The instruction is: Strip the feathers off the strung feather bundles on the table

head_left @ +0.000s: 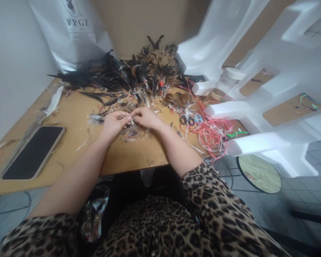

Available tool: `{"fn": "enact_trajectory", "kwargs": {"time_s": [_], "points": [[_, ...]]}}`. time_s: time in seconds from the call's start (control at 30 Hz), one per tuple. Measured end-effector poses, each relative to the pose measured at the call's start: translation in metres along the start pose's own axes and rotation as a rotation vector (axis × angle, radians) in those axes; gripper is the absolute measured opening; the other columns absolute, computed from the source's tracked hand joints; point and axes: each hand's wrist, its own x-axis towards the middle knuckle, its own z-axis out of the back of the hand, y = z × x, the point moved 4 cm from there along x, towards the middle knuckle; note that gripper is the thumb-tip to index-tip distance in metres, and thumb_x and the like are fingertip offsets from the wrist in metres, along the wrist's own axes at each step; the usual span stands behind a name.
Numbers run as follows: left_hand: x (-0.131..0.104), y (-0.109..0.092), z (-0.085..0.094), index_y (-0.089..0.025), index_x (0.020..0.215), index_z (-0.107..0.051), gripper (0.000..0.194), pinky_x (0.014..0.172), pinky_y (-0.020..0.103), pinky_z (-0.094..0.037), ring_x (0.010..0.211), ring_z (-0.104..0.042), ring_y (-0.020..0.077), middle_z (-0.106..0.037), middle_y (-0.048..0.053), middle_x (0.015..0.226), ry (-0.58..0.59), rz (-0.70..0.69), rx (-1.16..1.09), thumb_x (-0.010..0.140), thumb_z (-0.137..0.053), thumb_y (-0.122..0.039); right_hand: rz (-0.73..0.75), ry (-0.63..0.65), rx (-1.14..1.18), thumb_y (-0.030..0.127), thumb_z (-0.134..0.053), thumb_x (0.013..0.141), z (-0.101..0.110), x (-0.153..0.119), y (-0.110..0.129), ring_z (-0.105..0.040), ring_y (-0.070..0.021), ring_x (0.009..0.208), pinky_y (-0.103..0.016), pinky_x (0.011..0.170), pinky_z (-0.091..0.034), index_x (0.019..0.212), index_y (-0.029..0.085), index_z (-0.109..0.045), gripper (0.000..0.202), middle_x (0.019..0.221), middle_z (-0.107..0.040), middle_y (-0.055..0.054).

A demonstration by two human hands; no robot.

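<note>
My left hand [115, 123] and my right hand [144, 117] meet fingertip to fingertip over the wooden table [139, 157]. Both are pinched round the pale, tied end of a small feather bundle [133, 123]; its details are too small to make out. Just beyond my fingers lie brown and black loose feathers [123, 106]. Farther back, a large heap of long black feathers [109, 76] adjoins a bushy brown feather bunch [162, 64] with a red tie near its base. Feather scraps [131, 134] sit below my hands.
A phone [33, 153] lies at the left, with a white feather [54, 101] behind it. Right of my hands are scissors [186, 120] and tangled pink string [212, 134]. White foam pieces [254, 142] and a jar [229, 80] border the right side; a silver bag [77, 39] stands behind.
</note>
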Motion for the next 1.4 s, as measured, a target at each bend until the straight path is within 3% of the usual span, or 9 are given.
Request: {"fn": "enact_trajectory", "kwargs": {"time_s": [0.27,0.57,0.67,0.83,1.1,1.23,1.4], "points": [[-0.001,-0.002,0.000,-0.014,0.074,-0.066,0.020,0.047,0.020,-0.041,0.052,-0.057,0.0101,-0.064,0.003,0.060,-0.001,-0.001,-0.011,0.061,-0.071,-0.029,-0.019,0.064,-0.076,0.015,-0.049,0.067,-0.001,-0.001,0.001,-0.047,-0.0080,0.057,-0.020,0.058,-0.034,0.082,0.011,-0.068,0.025,0.062,-0.060,0.001],[-0.001,0.000,-0.002,-0.013,0.070,-0.066,0.019,0.052,0.021,-0.047,0.052,-0.059,0.0111,-0.065,0.004,0.058,0.010,0.019,-0.006,0.057,-0.073,-0.026,-0.003,0.011,-0.130,0.017,-0.051,0.070,0.001,-0.001,0.002,-0.048,-0.0067,0.057,-0.019,0.056,-0.033,0.071,0.009,-0.067,0.018,0.061,-0.060,0.000],[-0.001,-0.002,-0.002,-0.013,0.070,-0.067,0.018,0.054,0.022,-0.048,0.054,-0.060,0.0114,-0.066,0.004,0.061,-0.013,-0.007,-0.024,0.057,-0.073,-0.024,-0.079,0.031,0.002,0.018,-0.051,0.072,0.000,-0.002,0.001,-0.046,-0.0057,0.049,-0.018,0.051,-0.033,0.077,0.010,-0.066,0.018,0.056,-0.059,0.001],[-0.005,-0.014,0.004,-0.016,0.075,-0.069,0.018,0.061,0.025,-0.051,0.058,-0.062,0.0130,-0.067,0.004,0.066,-0.120,-0.111,-0.028,0.059,-0.072,-0.024,-0.266,-0.003,0.434,0.024,-0.052,0.079,0.000,-0.005,0.003,-0.045,-0.0040,0.040,-0.014,0.040,-0.033,0.082,0.012,-0.063,0.016,0.054,-0.060,0.001],[-0.016,-0.033,0.001,-0.016,0.076,-0.070,0.013,0.071,0.027,-0.051,0.070,-0.064,0.0144,-0.070,0.005,0.076,-0.137,-0.349,0.115,0.065,-0.069,-0.023,-0.365,-0.095,0.916,0.013,-0.061,0.073,-0.004,0.000,0.000,-0.055,-0.0043,0.048,-0.012,0.042,-0.040,0.079,0.013,-0.057,0.008,0.057,-0.061,0.003],[-0.017,-0.033,0.002,-0.018,0.077,-0.071,0.012,0.073,0.028,-0.051,0.073,-0.065,0.0147,-0.070,0.004,0.078,-0.138,-0.393,0.191,0.067,-0.067,-0.022,-0.379,-0.140,0.930,0.011,-0.064,0.069,-0.004,0.001,-0.004,-0.057,-0.0054,0.050,-0.013,0.043,-0.041,0.080,0.014,-0.055,0.014,0.059,-0.061,0.003],[-0.015,-0.031,0.006,-0.019,0.078,-0.071,0.011,0.075,0.029,-0.050,0.075,-0.064,0.0150,-0.070,0.003,0.079,-0.176,-0.449,0.222,0.068,-0.066,-0.021,-0.310,-0.126,0.809,0.012,-0.064,0.067,-0.001,0.001,-0.005,-0.045,-0.0029,0.041,-0.015,0.041,-0.038,0.078,0.014,-0.056,0.013,0.057,-0.056,0.005]]}}
